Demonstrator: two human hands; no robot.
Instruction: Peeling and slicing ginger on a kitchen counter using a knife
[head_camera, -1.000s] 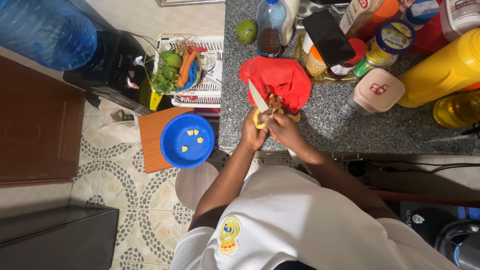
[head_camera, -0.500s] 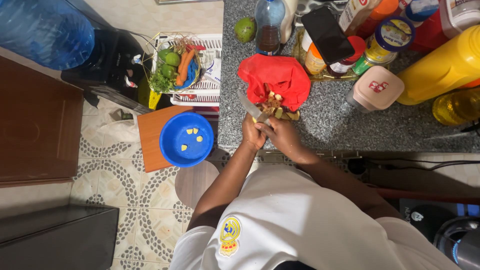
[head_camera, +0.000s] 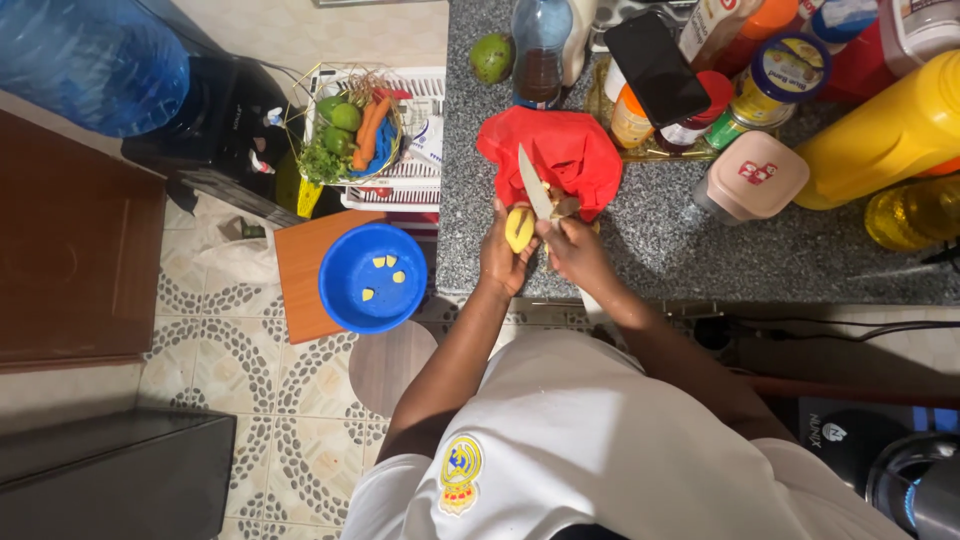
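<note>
- Head view, looking straight down: left hand (head_camera: 497, 262) is closed around a small yellow peeled potato (head_camera: 518, 228), held just over the near edge of the grey speckled counter (head_camera: 700, 250).
- Right hand (head_camera: 570, 248) is clamped on the handle of a kitchen knife (head_camera: 533, 186); the blade points away from the person and lies against the potato's right side.
- Red plastic bag (head_camera: 565, 150) lies on the counter right behind both hands, with pale peelings on it near the knife.
- Blue bowl (head_camera: 372, 277) sits left of the counter, lower down, on an orange board (head_camera: 300, 270); a few yellow potato pieces (head_camera: 384, 277) lie in it, well apart from the hands.
- Wire basket (head_camera: 345, 135) with green vegetables and carrots stands beyond the bowl on a white rack.
- Farther back on the counter: a green avocado (head_camera: 492, 58), a dark-filled clear bottle (head_camera: 540, 50), a black phone (head_camera: 655, 68) resting on jars, a square pink-lidded tub (head_camera: 752, 178) and a big yellow bottle (head_camera: 890, 130).
- Large blue water jug (head_camera: 95, 60) fills the upper left corner, above the patterned tiled floor (head_camera: 230, 370).
</note>
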